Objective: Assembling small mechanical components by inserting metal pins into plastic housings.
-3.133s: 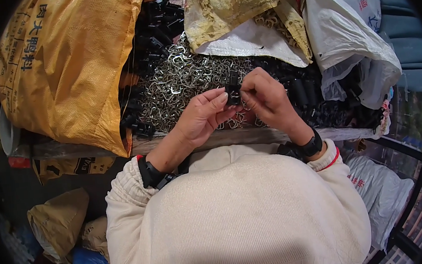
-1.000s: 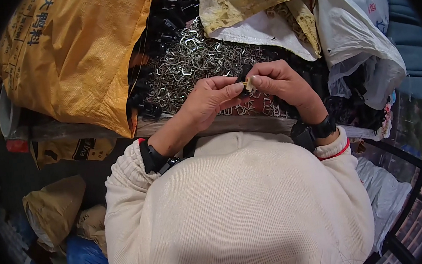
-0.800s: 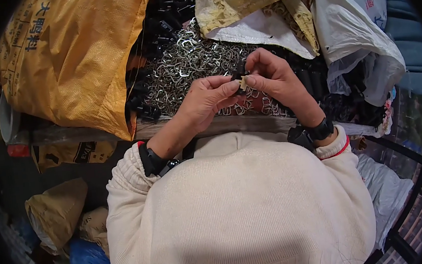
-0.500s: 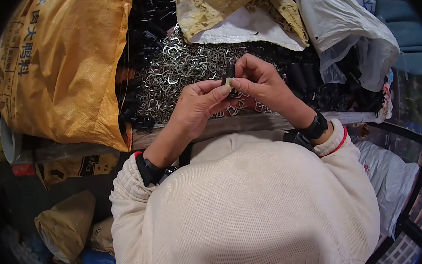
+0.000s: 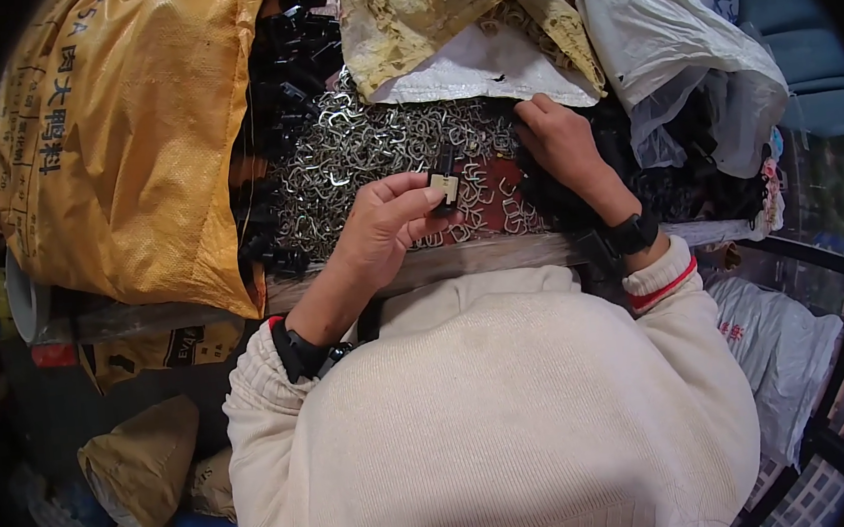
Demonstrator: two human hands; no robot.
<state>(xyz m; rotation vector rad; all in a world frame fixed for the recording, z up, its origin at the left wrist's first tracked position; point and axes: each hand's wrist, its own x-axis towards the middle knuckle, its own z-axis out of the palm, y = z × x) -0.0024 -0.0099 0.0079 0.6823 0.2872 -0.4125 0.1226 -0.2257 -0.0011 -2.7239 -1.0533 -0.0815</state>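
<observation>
While the left hand [image 5: 384, 225] pinches a black plastic part [image 5: 447, 159] bearing a flat beige piece [image 5: 450, 190] over the silvery curved metal hooks [image 5: 357, 149] on the wooden desk [image 5: 432, 262], thumb and fingers snug on it, the right hand [image 5: 564, 146] sits apart, over loose black plastic pieces [image 5: 546, 192], fingers bent; can't tell if they grip anything.
</observation>
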